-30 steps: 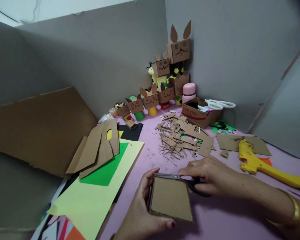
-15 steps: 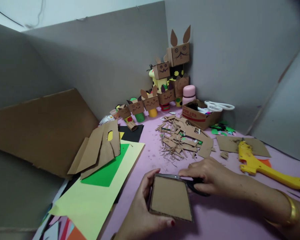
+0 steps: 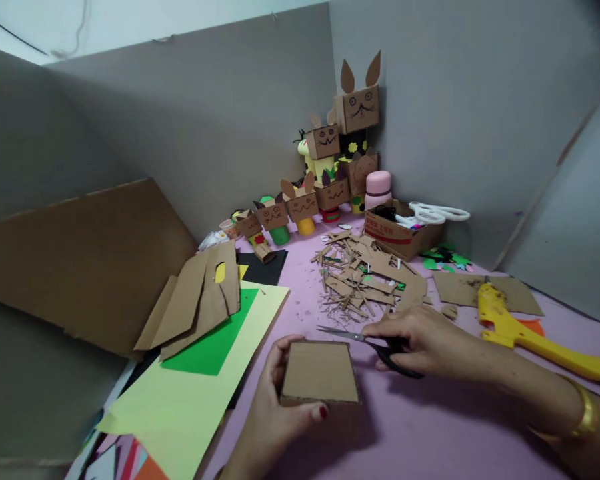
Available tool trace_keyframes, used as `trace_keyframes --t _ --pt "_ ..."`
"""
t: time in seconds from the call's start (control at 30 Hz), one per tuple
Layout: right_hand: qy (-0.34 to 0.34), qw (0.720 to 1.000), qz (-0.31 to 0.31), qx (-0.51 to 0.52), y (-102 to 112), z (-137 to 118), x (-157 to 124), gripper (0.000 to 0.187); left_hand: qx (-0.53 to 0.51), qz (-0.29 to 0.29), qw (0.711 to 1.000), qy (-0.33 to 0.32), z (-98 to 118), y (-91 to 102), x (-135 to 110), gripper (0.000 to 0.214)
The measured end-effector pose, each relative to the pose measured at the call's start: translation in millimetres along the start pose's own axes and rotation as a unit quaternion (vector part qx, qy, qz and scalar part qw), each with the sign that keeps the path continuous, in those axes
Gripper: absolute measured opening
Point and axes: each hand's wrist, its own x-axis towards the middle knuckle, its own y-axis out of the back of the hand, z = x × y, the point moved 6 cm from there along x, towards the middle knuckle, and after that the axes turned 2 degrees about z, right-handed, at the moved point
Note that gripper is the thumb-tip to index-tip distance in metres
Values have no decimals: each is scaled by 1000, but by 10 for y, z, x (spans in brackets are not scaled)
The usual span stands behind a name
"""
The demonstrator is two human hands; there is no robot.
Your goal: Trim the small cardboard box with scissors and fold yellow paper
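Observation:
In my left hand (image 3: 275,407) is a small square cardboard box (image 3: 321,373), gripped from its left side, with the thumb along the near edge and the fingers behind. Its flat brown top faces up at me. My right hand (image 3: 415,340) holds black-handled scissors (image 3: 356,337), fingers around the handles. The blades point left, just beyond the box's far edge and apart from it, slightly parted at the tips. Beyond the scissors lies a heap of cardboard scraps (image 3: 365,277) on the pink tabletop (image 3: 450,427).
A yellow glue gun (image 3: 540,340) rests at the right by a cardboard piece (image 3: 445,287). Several cardboard animal figures (image 3: 303,203) stand at the back, near a pink bottle (image 3: 378,187) and a box with white scissors (image 3: 405,233). Coloured paper (image 3: 180,400) and folded cardboard (image 3: 190,300) lie left.
The box has moved left and slightly away from me, with its top now tilted flatter. The scissors have come off its far edge, and their blades now show clear of it.

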Motion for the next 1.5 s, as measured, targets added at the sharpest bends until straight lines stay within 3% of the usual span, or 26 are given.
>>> trace_keyframes --t 0.1,0.27,0.53,0.67,0.87,1.03,1.27,1.4,1.5 --pt "5 1000 -26 8 -3 14 4 13 -3 18 1000 9 6 56 28 76" --pt "13 999 -49 1 -1 19 -16 17 -9 24 999 25 61 28 15 72" --pt "-36 996 -66 45 -8 134 -10 25 -122 110 981 106 25 115 -68 78" --pt "-65 991 -86 76 -69 185 9 24 -154 110 973 131 -38 169 -61 87" --pt "-88 990 -75 85 -93 199 40 27 -189 102 966 144 -93 183 -29 75" --pt "-102 990 -57 75 -130 235 62 25 -247 136 945 163 -150 224 -10 65" --pt "-69 997 -36 11 -244 240 69 18 -351 192 902 164 -242 299 37 37" --pt "-67 997 -31 -2 -291 216 91 18 -406 229 869 170 -405 454 62 28" --pt "-70 998 -7 -6 -338 194 120 25 -440 215 855 173 -565 577 117 25"
